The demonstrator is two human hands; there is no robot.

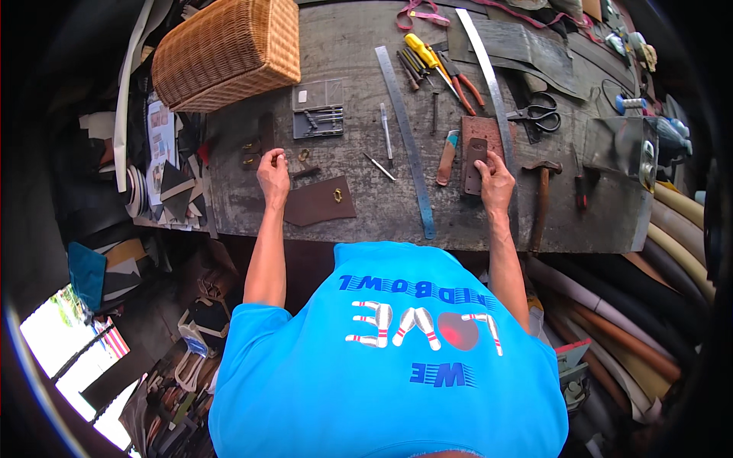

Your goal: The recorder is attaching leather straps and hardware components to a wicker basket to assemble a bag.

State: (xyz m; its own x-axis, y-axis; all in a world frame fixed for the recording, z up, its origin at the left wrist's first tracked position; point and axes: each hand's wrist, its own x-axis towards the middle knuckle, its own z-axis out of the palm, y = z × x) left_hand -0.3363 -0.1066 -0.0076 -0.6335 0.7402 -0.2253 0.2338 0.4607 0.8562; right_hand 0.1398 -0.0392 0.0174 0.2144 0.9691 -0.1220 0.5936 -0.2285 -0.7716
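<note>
My left hand (273, 182) is at the left of the workbench, fingers pinched together. A dark leather strip (266, 130) reaches its fingertips; whether they hold it or something smaller is hidden. Small brass-coloured hardware (247, 153) lies beside that hand, and a brass-coloured buckle-like piece (305, 154) sits to its right. Closer to me is a flat brown leather piece (313, 204) with a brass-coloured fitting (337, 195) on it. On the right, my right hand (498, 185) grips the edge of a small dark brown leather piece (476, 156), which lies over a reddish-brown textured slab (500, 128).
Between my hands lie a steel ruler (405, 141), a craft knife (386, 133), a pointed tool (379, 167) and a wood-handled blade (447, 159). A hammer (543, 191), scissors (538, 113) and pliers (463, 84) are rightward. A wicker basket (221, 53) and open case (318, 122) stand leftward.
</note>
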